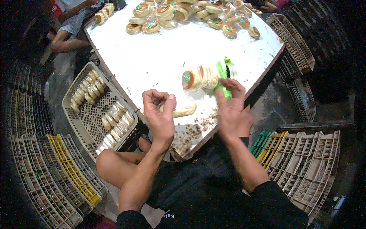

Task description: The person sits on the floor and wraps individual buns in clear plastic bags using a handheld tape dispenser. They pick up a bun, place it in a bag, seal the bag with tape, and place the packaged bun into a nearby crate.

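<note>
My left hand (160, 116) is closed with thumb against curled fingers, gripping a pale pastry in clear wrap (185, 110) that lies on its side on the white table. My right hand (233, 110), blurred, has its fingers apart at the near side of a bright green tape dispenser (222, 68); whether it touches the dispenser is hard to tell. Part of the dispenser is hidden behind the fingers. Just left of it lies a row of round wrapped pastries (200, 77), the end one with a brown top and a green sticker.
A heap of wrapped pastries (171, 14) covers the table's far side. At left stands a plastic crate (94, 114) holding rows of wrapped pastries. More crates (303, 163) stand at right, and a yellow crate (74, 171) at lower left. Another person's leg (67, 41) shows at upper left.
</note>
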Demonstrator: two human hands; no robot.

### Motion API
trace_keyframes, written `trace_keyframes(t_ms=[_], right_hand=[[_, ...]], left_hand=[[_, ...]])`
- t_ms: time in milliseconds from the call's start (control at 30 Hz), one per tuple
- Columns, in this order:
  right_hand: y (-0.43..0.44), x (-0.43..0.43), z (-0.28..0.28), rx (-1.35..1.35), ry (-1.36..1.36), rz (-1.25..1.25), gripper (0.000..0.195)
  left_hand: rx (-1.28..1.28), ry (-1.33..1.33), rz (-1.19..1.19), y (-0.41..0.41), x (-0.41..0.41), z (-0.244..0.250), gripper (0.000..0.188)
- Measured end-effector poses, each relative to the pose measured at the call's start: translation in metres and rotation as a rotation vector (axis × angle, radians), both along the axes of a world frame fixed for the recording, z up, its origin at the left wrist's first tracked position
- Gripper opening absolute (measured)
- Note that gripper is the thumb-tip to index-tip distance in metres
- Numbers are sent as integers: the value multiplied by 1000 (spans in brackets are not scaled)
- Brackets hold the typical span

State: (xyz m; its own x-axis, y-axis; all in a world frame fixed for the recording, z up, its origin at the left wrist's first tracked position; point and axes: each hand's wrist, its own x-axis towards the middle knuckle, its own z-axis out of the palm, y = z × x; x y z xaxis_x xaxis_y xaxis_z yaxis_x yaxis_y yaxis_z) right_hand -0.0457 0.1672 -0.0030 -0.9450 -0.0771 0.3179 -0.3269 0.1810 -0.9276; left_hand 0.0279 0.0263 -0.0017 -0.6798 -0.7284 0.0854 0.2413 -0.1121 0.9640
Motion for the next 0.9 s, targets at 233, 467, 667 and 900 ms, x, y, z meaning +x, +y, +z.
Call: trace_keyframes(t_ms=[233,467,667,900], right_hand=[[94,-74,-79,476,-251,-230,47],[100,-46,-59,397,-170,-234,36],[53,-4,-40,7,-529,45,26],[-27,21,-13,-93,-279,223,28]], left_hand=[[-133,-38,-62,9,-15,-8,18],[-168,-85,-127,19,-22,-12,19],[-78,-112,-99,23,-25,-27,19],[-270,-129,-24,23,-17,-10,19]])
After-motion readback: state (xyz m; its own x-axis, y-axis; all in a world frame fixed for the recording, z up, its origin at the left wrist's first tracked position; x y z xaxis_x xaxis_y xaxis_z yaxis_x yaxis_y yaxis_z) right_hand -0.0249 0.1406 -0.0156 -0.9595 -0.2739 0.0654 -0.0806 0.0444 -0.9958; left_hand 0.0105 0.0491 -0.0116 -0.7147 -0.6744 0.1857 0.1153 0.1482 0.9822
